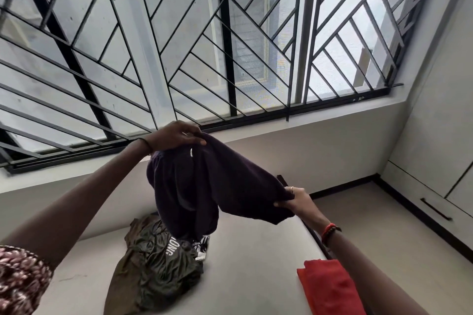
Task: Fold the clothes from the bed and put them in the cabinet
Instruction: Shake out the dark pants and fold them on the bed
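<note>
Both hands hold a purple garment [199,186] up above the bed [256,250]. Left hand [176,137] grips its bunched top, raised high. Right hand [294,202] pinches a side edge, lower and off to the right. Garment hangs down, its bottom touching the olive clothes [158,263] heaped mid-bed. Folded red cloth [327,286] lies at the bed's right edge. Cabinet [435,161] stands along the right wall, doors closed.
</note>
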Demonstrator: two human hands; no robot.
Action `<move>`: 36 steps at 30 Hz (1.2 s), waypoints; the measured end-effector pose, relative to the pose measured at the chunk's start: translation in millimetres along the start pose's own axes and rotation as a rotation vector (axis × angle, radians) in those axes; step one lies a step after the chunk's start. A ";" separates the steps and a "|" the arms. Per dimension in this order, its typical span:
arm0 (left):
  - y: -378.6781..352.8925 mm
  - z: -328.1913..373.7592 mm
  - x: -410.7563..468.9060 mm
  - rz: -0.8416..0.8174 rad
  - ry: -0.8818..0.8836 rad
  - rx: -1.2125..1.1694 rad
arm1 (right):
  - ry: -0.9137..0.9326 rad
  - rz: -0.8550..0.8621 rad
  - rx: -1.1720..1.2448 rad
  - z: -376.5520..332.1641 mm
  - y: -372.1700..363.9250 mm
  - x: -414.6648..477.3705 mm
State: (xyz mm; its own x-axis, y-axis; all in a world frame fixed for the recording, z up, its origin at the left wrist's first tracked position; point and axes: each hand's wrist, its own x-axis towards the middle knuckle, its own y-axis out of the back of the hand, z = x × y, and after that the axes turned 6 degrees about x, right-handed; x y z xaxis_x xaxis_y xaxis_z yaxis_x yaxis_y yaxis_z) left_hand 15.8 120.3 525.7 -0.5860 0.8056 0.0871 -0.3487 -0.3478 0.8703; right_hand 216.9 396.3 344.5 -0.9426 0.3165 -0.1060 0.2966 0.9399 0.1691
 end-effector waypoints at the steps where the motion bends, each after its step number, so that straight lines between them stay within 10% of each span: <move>1: -0.2 -1.2 -0.3 -0.002 0.012 0.000 | 0.009 0.039 -0.032 -1.2 -0.1 0.9; 20: -85.3 -47.5 -24.5 0.393 0.684 0.227 | -0.148 -0.139 -0.131 -60.0 19.1 17.3; 36: -147.8 50.7 -7.6 0.375 0.326 0.087 | -0.250 -0.421 0.160 -70.0 -77.7 -5.1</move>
State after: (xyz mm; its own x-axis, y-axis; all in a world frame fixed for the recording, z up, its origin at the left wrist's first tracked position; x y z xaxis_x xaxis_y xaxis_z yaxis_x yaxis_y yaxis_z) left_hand 108.9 189.9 421.0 -0.8620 0.4362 0.2582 -0.0159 -0.5324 0.8463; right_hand 187.9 312.7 400.5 -0.9258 -0.0910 -0.3669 -0.0625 0.9941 -0.0889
